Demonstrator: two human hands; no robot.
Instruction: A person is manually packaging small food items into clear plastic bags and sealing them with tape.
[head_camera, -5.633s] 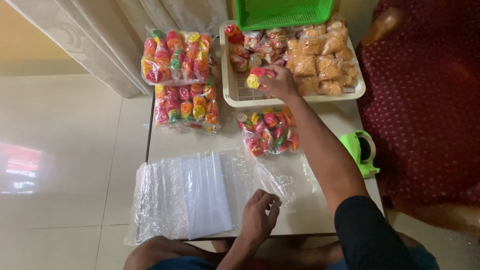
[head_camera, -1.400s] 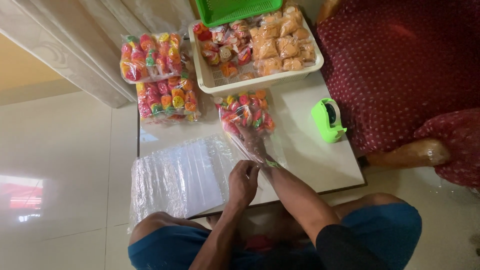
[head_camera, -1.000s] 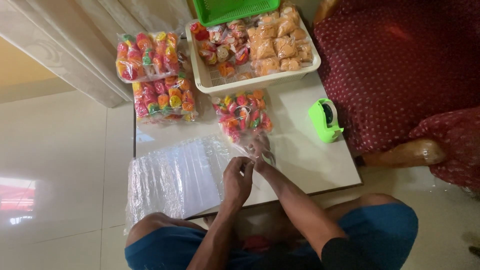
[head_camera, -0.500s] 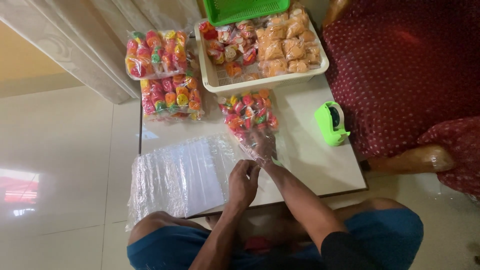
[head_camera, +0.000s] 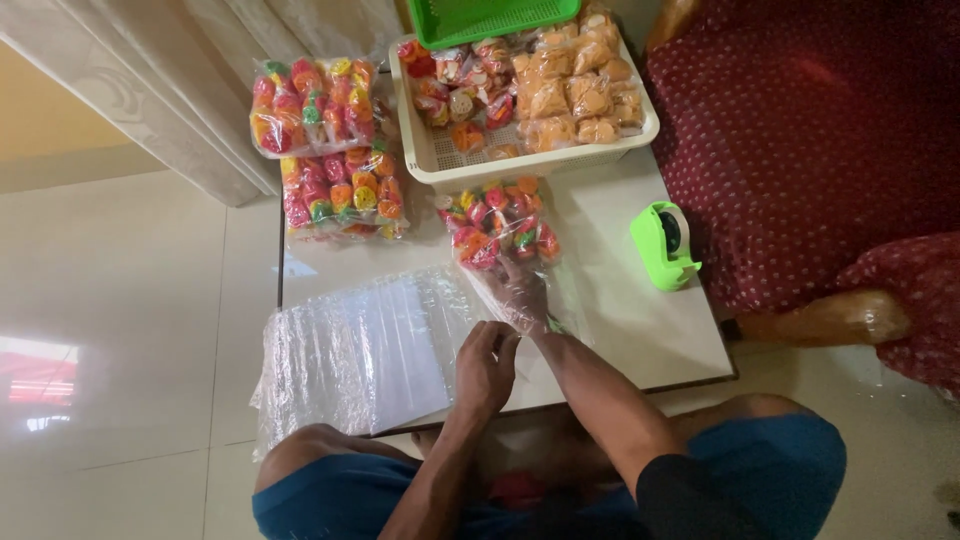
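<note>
A clear plastic bag (head_camera: 497, 232) partly filled with small colourful candies lies on the white table (head_camera: 640, 330). My right hand (head_camera: 520, 290) is inside the bag's open end, fingers pointing toward the candies. My left hand (head_camera: 486, 362) pinches the bag's open edge near the table's front. A stack of empty clear bags (head_camera: 350, 350) lies just left of my left hand.
A cream basket (head_camera: 530, 165) of wrapped sweets and orange snack packs stands at the back, with a green basket (head_camera: 490, 18) above it. Two filled candy bags (head_camera: 315, 105) (head_camera: 342, 195) lie at the back left. A green tape dispenser (head_camera: 663, 245) sits at the right. A red patterned cushion (head_camera: 810, 150) borders the table.
My right hand came back from the cream basket and went into the open bag. My left hand shifted right onto the bag's open edge. The camera view wobbled slightly.
</note>
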